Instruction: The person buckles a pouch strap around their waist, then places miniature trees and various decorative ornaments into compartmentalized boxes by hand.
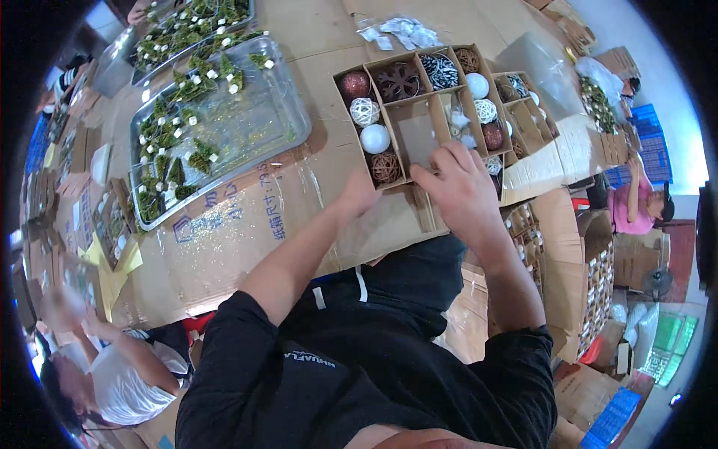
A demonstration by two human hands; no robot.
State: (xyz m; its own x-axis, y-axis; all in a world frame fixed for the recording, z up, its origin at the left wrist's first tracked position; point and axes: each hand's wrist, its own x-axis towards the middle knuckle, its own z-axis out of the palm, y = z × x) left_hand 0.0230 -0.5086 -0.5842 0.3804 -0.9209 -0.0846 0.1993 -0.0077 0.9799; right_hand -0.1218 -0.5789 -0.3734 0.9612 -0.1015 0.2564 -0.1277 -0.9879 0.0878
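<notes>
A divided cardboard box (413,133) lies in front of me. Its left column holds a dark red glitter ball (355,84), a white woven ball (364,111), a plain white ball (375,138) and a brown twig ball (386,168). A brown snowflake (397,81) and a black-and-white striped ornament (439,70) fill far compartments. My right hand (462,187) bends over the near right part, its fingers curled together; what they hold, if anything, is hidden. At the near left corner my left hand (360,194) rests against the box, fingers mostly out of sight.
To the left stands a clear plastic tray (303,123) with several small green trees on white bases. A second divided box (550,135) sits at the right. Small plastic packets (400,32) lie beyond. Stacked cartons (594,284) stand below the table; co-workers are at both sides.
</notes>
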